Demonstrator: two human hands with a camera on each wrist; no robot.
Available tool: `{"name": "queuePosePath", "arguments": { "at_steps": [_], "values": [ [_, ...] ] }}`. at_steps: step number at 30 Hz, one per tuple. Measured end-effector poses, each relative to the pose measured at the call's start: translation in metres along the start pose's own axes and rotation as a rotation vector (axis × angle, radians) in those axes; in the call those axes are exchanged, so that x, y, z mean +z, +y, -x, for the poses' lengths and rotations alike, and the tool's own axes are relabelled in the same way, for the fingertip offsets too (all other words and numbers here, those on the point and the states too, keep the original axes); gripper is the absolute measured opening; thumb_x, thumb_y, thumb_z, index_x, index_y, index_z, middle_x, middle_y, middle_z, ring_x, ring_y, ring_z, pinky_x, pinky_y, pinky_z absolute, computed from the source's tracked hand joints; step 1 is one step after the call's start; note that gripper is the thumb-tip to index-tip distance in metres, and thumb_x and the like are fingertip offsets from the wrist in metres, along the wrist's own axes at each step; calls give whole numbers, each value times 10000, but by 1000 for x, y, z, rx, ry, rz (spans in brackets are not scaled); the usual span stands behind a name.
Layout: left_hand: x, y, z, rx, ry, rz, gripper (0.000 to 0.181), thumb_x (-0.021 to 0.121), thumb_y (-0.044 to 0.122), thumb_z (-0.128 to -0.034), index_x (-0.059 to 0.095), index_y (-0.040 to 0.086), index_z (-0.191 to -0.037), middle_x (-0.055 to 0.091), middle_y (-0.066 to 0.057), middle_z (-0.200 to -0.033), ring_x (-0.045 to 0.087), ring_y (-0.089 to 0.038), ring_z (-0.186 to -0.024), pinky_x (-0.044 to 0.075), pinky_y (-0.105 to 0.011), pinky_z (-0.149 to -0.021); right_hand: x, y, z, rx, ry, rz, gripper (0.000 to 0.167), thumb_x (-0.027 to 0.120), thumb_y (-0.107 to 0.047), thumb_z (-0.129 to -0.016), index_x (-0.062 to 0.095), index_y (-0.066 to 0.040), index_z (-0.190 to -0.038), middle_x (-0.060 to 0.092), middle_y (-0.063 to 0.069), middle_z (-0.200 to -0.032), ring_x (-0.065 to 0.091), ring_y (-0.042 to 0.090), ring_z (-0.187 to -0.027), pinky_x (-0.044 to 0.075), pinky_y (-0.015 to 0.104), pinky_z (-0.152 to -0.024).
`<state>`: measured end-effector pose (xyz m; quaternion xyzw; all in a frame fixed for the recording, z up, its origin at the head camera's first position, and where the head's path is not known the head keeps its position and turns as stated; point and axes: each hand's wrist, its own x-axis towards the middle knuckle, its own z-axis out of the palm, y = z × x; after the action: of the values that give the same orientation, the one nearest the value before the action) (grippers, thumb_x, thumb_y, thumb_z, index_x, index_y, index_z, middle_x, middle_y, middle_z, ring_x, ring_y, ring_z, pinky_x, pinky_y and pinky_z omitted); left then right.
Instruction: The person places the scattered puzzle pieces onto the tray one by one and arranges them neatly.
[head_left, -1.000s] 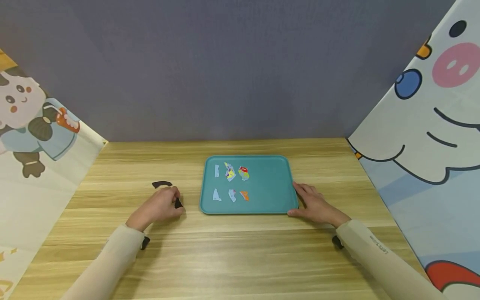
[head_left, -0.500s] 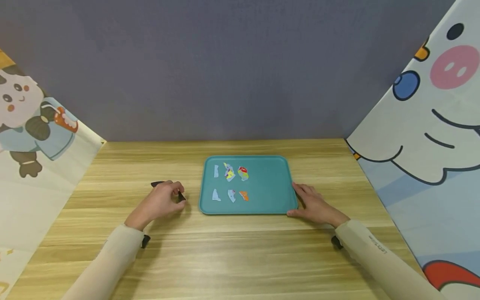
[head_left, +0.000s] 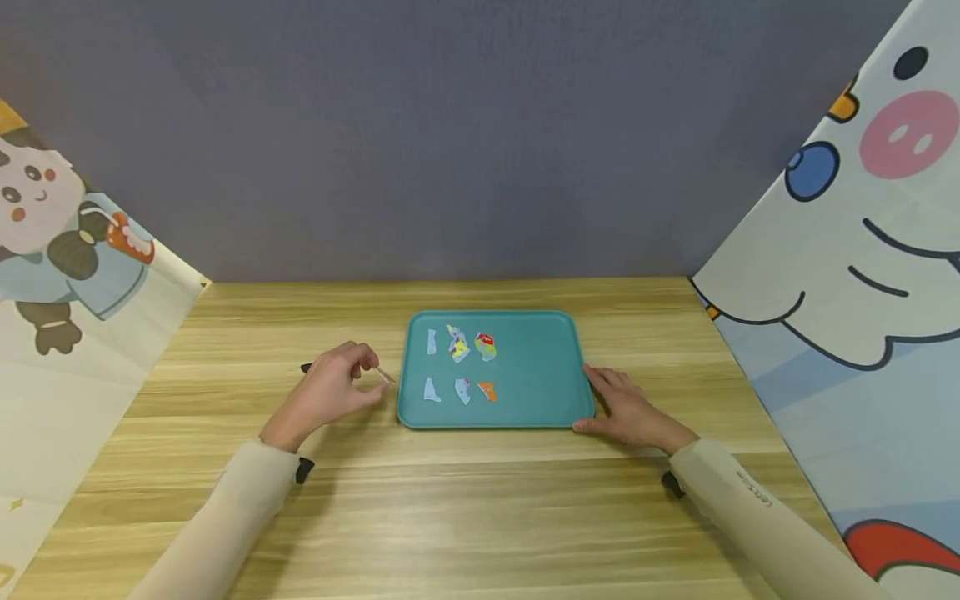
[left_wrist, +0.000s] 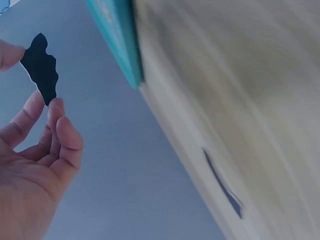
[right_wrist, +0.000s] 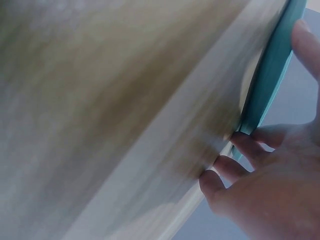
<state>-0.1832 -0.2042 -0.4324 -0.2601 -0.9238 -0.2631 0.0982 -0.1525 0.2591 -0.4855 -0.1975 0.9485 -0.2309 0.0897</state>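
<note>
My left hand (head_left: 327, 389) is raised just off the tray's left edge. It pinches a thin, irregular black-backed piece (left_wrist: 41, 69) between thumb and fingertips, and in the head view only its narrow pale edge shows. The teal tray (head_left: 540, 367) carries several flat printed fragments in two rows on its left half. Among them are a yellow-and-grey piece (head_left: 458, 344), a red-and-yellow piece (head_left: 486, 346) and an orange piece (head_left: 487, 391). At the tray's near right corner rests my right hand (head_left: 630, 412), its thumb and fingers spread and touching the rim.
Another black piece (left_wrist: 222, 182) lies on the wooden table (head_left: 480, 508) to the left, mostly hidden behind my left hand in the head view. A grey partition (head_left: 450, 142) stands at the back. Cartoon-printed panels (head_left: 892, 275) flank the table.
My left hand has lifted its piece and moved right, toward the tray, turning the black face away from the head view. My right hand and the tray look unmoved.
</note>
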Motion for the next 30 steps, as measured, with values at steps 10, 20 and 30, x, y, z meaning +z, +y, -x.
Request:
{"name": "queuePosePath", "arguments": {
  "at_steps": [10, 20, 30],
  "values": [
    [0, 20, -20, 7, 31, 4, 313, 821, 304, -712, 632, 106, -864, 534, 28, -754, 466, -123, -642, 404, -296, -562, 0, -1, 2, -1, 11, -10, 1012, 660, -574, -798, 203, 15, -1483, 281, 231, -1449, 240, 415, -1308, 237, 642, -984],
    [1, 22, -24, -13, 29, 1, 307, 831, 309, -695, 616, 135, -830, 527, 36, -752, 480, -147, -645, 405, -304, -571, 2, 0, 2, -5, 29, -2, 995, 659, -565, -805, 220, 22, -1477, 296, 228, -1440, 243, 414, -1307, 235, 640, -986],
    [6, 31, -36, 138, 53, 17, 274, 788, 267, -733, 656, 92, -897, 562, 25, -862, 522, -221, -745, 432, -306, -630, 2, -1, 1, 2, 19, -5, 1002, 660, -568, -803, 209, 18, -1480, 284, 229, -1448, 231, 412, -1314, 217, 627, -1002]
  ]
}}
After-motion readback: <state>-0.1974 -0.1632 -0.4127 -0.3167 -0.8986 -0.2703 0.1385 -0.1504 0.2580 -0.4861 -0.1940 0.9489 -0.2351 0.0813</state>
